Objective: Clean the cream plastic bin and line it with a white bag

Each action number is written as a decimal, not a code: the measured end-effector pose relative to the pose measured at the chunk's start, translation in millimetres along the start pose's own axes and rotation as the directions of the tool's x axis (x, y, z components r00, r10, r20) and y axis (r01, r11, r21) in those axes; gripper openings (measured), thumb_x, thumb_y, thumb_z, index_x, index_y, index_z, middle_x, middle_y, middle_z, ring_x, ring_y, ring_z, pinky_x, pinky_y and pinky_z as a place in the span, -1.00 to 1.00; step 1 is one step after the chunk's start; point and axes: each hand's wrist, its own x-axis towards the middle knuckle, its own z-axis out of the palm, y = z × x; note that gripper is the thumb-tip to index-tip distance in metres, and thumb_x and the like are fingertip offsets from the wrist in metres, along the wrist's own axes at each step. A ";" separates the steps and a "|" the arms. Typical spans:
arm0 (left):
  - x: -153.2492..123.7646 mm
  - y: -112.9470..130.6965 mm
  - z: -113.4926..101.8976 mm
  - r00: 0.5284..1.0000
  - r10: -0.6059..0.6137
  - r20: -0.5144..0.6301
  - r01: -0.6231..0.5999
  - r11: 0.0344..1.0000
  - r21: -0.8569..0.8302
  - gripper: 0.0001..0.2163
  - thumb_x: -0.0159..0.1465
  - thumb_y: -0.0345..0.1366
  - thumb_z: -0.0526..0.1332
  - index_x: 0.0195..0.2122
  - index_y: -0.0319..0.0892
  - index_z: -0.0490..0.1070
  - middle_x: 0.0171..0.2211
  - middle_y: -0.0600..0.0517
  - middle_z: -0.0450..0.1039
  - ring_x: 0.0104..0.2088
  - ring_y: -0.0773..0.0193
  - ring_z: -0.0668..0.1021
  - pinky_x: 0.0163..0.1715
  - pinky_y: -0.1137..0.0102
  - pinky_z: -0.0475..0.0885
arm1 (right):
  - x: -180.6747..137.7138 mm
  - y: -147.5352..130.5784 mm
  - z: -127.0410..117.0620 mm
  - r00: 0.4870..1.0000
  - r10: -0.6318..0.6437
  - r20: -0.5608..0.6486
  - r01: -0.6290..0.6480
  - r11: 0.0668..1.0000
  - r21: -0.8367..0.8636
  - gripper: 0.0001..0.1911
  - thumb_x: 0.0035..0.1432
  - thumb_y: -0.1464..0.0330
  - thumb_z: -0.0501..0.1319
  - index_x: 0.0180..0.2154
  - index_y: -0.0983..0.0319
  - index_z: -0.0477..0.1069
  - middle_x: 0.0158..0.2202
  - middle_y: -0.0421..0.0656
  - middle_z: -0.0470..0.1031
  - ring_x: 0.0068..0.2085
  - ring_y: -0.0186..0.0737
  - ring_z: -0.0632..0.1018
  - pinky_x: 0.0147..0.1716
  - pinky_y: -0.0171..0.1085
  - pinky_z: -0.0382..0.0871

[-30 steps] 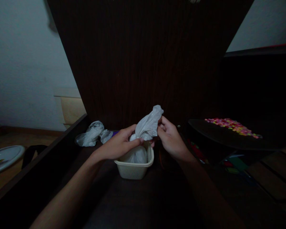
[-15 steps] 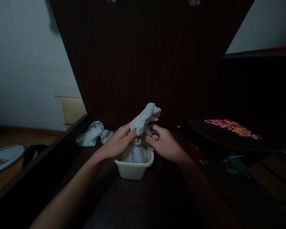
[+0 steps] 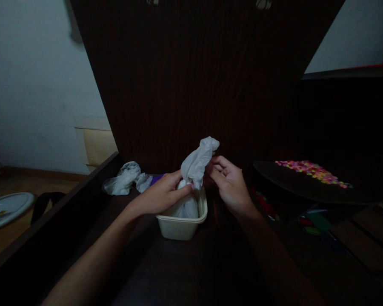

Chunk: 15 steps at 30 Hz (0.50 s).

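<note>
A white plastic bag (image 3: 196,165) stands bunched up out of a cream plastic basket (image 3: 180,228), its lower, fuller part resting inside. My left hand (image 3: 166,192) is closed around the neck of the bag, thumb across the front. My right hand (image 3: 227,180) is at the bag's upper right side, with thumb and forefinger pinched on its edge. What the bag contains is hidden.
Another crumpled clear plastic bag (image 3: 127,178) lies to the left, beside something purple (image 3: 156,179). On a dark shelf at right lies a string of colourful small pieces (image 3: 311,172). A dark board (image 3: 204,85) rises behind; a raised edge (image 3: 55,212) runs along the left.
My right hand has moved up and right, from the bag's neck to its upper edge. The bag's top looks looser. My left hand stays on the neck, and the purple thing now shows.
</note>
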 end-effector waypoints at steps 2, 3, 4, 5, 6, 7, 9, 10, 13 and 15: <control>0.6 0.5 0.0 0.999 -0.006 -0.050 0.008 0.999 0.035 -0.74 0.40 -0.14 0.11 -0.16 -0.21 0.46 -0.30 0.03 0.56 -0.28 0.20 0.56 -0.24 0.40 0.46 | 0.1 0.9 -2.7 1.000 0.010 -0.011 -0.010 1.000 -0.001 -0.73 0.01 0.35 0.37 -0.21 0.15 0.40 -0.29 -0.20 0.56 -0.35 -0.24 0.57 -0.39 -0.29 0.49; 1.1 1.0 0.2 0.997 -0.004 -0.076 0.008 0.999 0.048 -0.75 0.40 -0.16 0.09 -0.16 -0.21 0.46 -0.31 0.03 0.55 -0.28 0.20 0.57 -0.25 0.41 0.45 | -0.5 1.3 -4.3 1.000 0.021 -0.002 -0.021 1.000 -0.016 -0.65 -0.05 0.39 0.39 -0.18 0.14 0.39 -0.23 -0.19 0.57 -0.30 -0.23 0.57 -0.36 -0.29 0.49; 1.6 1.6 0.5 0.995 0.002 -0.102 0.004 0.998 0.063 -0.76 0.40 -0.19 0.09 -0.14 -0.21 0.47 -0.30 0.03 0.56 -0.27 0.20 0.57 -0.24 0.41 0.44 | -1.6 1.4 -5.8 0.999 0.040 0.033 -0.039 0.999 -0.037 -0.59 -0.09 0.42 0.40 -0.15 0.14 0.40 -0.19 -0.18 0.57 -0.27 -0.21 0.58 -0.32 -0.27 0.49; 2.0 2.2 1.1 0.992 0.014 -0.123 -0.004 0.997 0.081 -0.77 0.40 -0.22 0.08 -0.12 -0.21 0.47 -0.27 0.03 0.56 -0.25 0.20 0.58 -0.21 0.41 0.43 | -3.1 1.3 -6.9 0.993 0.071 0.096 -0.065 0.996 -0.064 -0.57 -0.09 0.43 0.41 -0.13 0.15 0.41 -0.16 -0.16 0.57 -0.24 -0.19 0.58 -0.27 -0.25 0.50; 2.3 2.9 1.9 0.991 0.026 -0.135 -0.012 0.995 0.100 -0.78 0.39 -0.26 0.08 -0.08 -0.21 0.46 -0.23 0.02 0.57 -0.21 0.19 0.58 -0.18 0.41 0.42 | -4.9 0.9 -7.5 0.979 0.103 0.178 -0.087 0.991 -0.098 -0.58 -0.06 0.41 0.41 -0.11 0.15 0.43 -0.14 -0.15 0.58 -0.21 -0.17 0.59 -0.22 -0.23 0.49; 2.5 3.6 2.8 0.989 0.037 -0.142 -0.020 0.993 0.117 -0.77 0.39 -0.29 0.07 -0.05 -0.20 0.46 -0.19 0.01 0.57 -0.19 0.19 0.58 -0.16 0.40 0.41 | -6.7 0.1 -7.5 0.957 0.124 0.261 -0.090 0.986 -0.138 -0.61 0.00 0.38 0.40 -0.09 0.16 0.45 -0.13 -0.14 0.59 -0.17 -0.14 0.59 -0.15 -0.20 0.49; 2.6 4.8 4.9 0.989 0.056 -0.139 -0.036 0.989 0.143 -0.77 0.39 -0.31 0.07 -0.03 -0.21 0.44 -0.17 0.00 0.57 -0.18 0.18 0.59 -0.15 0.40 0.40 | -9.8 -2.5 -6.2 0.926 0.120 0.358 -0.028 0.967 -0.252 -0.73 0.12 0.30 0.36 -0.10 0.16 0.50 -0.18 -0.14 0.60 -0.14 -0.10 0.59 -0.08 -0.16 0.45; 2.6 5.3 6.0 0.988 0.062 -0.143 -0.039 0.987 0.157 -0.78 0.39 -0.31 0.07 -0.05 -0.21 0.44 -0.18 -0.01 0.57 -0.19 0.18 0.59 -0.16 0.39 0.40 | -11.0 -4.3 -5.1 0.928 0.111 0.355 0.013 0.944 -0.330 -0.80 0.18 0.26 0.34 -0.15 0.16 0.53 -0.25 -0.15 0.61 -0.18 -0.10 0.59 -0.10 -0.16 0.43; 3.0 6.3 7.7 0.969 0.051 -0.241 0.002 0.976 0.216 -0.82 0.39 -0.31 0.07 -0.13 -0.21 0.43 -0.26 0.00 0.55 -0.23 0.18 0.59 -0.20 0.39 0.39 | -13.6 -10.7 -2.0 0.943 0.198 0.270 -0.009 0.821 -0.570 -0.56 0.31 0.09 0.18 -0.50 0.20 0.53 -0.64 -0.19 0.44 -0.50 -0.17 0.51 -0.38 -0.22 0.35; 3.8 6.8 7.4 0.941 0.019 -0.339 0.068 0.968 0.241 -0.83 0.39 -0.31 0.06 -0.19 -0.21 0.42 -0.31 0.01 0.54 -0.27 0.18 0.59 -0.23 0.39 0.39 | -15.8 -14.6 0.2 0.911 0.306 0.276 -0.072 0.779 -0.623 -0.34 0.36 -0.02 0.05 -0.65 0.21 0.46 -0.77 -0.22 0.27 -0.65 -0.26 0.38 -0.55 -0.25 0.21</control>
